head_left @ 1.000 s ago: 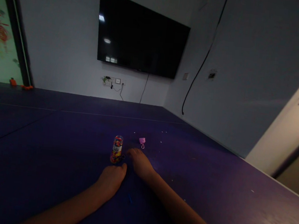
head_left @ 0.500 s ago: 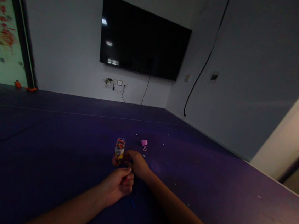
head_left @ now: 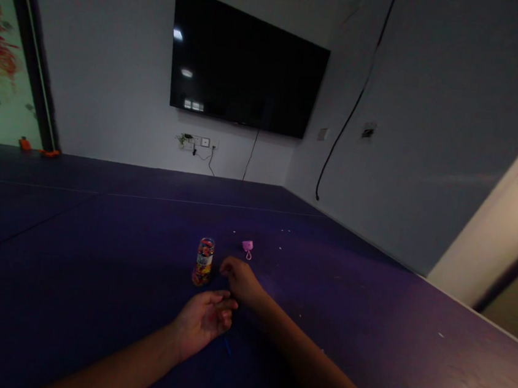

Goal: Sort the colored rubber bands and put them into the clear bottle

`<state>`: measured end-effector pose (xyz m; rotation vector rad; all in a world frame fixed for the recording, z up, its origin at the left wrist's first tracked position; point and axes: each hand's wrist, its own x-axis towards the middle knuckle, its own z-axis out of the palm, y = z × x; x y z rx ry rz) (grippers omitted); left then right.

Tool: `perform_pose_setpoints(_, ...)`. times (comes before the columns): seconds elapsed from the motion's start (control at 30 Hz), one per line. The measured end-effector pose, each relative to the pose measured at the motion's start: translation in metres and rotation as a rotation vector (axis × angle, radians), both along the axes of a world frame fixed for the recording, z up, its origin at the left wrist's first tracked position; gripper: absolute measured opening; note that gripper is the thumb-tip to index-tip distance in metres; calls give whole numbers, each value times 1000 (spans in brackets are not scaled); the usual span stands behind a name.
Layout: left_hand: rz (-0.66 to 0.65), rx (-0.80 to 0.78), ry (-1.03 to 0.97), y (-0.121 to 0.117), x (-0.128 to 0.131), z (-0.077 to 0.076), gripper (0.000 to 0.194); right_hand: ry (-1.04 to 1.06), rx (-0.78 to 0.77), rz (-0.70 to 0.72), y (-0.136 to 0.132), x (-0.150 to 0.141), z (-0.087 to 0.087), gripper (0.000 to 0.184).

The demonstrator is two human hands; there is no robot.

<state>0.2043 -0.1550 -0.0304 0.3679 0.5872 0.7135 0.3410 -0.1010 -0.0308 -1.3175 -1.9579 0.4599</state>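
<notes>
An open clear jar (head_left: 204, 262) filled with small brightly coloured pieces stands upright on the dark purple surface. My left hand (head_left: 206, 319) is palm up just in front of it, thumb and fingers curled closely together; whatever lies at the fingertips is too dark to make out. Right of the jar, my right hand (head_left: 240, 280) has its fingers bent inward, their tips hidden, close to my left fingertips. Neither hand touches the jar. Behind my right hand lies a small pink cap (head_left: 247, 245) with a loop. A thin blue piece (head_left: 227, 345) lies below my left hand.
White specks lie scattered on the purple surface (head_left: 365, 328), mostly to the right. A large television (head_left: 249, 63) hangs on the far wall above sockets and cables. A black cable (head_left: 339, 134) dangles along the right wall. Orange objects (head_left: 49, 153) sit by the door frame at far left.
My left hand has turned from palm down to palm up and moved slightly right, its fingers a little looser than half a second ago. The small dark ring beside the jar no longer shows.
</notes>
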Motion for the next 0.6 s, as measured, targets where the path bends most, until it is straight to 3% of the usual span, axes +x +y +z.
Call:
perform_pose_setpoints(0.1, 9, 38, -28, 3, -1, -3, 19, 178, -34, 19, -21, 8, 14, 14)
perform_pose_setpoints(0.2, 1, 67, -89, 5, 0, -6, 27, 222, -74, 83, -47, 7, 25, 8)
perform_pose_setpoints(0.3, 18, 62, -123, 6, 1, -8, 35, 119, -13, 90, -67, 1, 32, 13)
perform_pose_setpoints(0.43, 42, 41, -79, 7, 2, -7, 39, 114, 20, -4, -75, 6, 35, 13)
perform_pose_setpoints(0.5, 44, 39, -63, 7, 1, -5, 39, 88, -55, 5, -77, 14, 35, 9)
perform_pose_setpoints(0.6, 49, 52, -61, 5, 0, -2, 37, -129, -235, 150, -85, 22, 34, 24)
